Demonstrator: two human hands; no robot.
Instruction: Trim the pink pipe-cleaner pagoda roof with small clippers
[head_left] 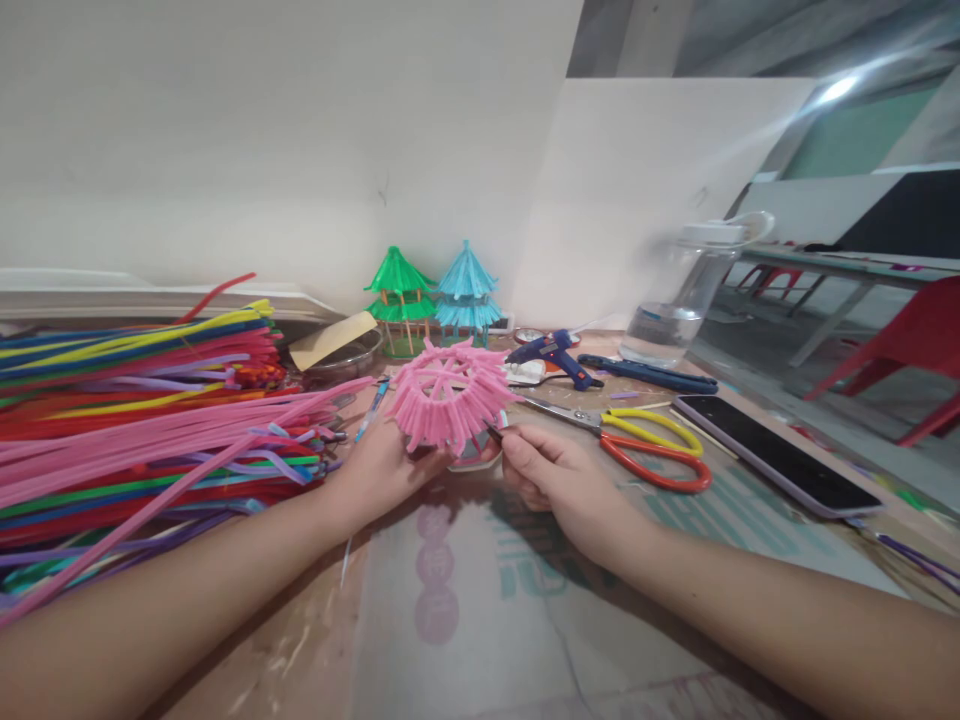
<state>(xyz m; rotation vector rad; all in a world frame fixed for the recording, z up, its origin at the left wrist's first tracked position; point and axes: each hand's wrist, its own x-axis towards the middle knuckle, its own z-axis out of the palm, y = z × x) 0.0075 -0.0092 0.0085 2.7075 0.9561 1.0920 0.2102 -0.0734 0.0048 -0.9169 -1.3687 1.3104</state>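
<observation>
The pink roof point(448, 392), a little dome of pipe cleaners with fringed ends hanging round its rim, sits at the middle of the table point(480, 610), just in front of the person and propped over a small round object that is mostly hidden. The left hand point(379, 470) cups it from the left and below, fingers curled against the fringe, which looks like a way to hold it steady and tilted toward the camera. The right hand point(551, 478) is closed in a pinch on a small dark tool point(493, 433), its tip at the roof's right edge; what the tool is cannot be told. To the left lies a pile of pipe cleaners point(135, 420) in many colours, its pink strands reaching almost to the left wrist, so fresh stock is close by. Behind the roof stand a green pagoda point(399, 298) and a blue pagoda point(468, 292), side by side against the wall, out of the way of the hands. Right of the roof lie a glue gun point(553, 355), scissors point(637, 440) with yellow and red handles, and farther right a phone point(776, 455), face up. A clear bottle point(686, 295) stands behind them near the table's far edge.
</observation>
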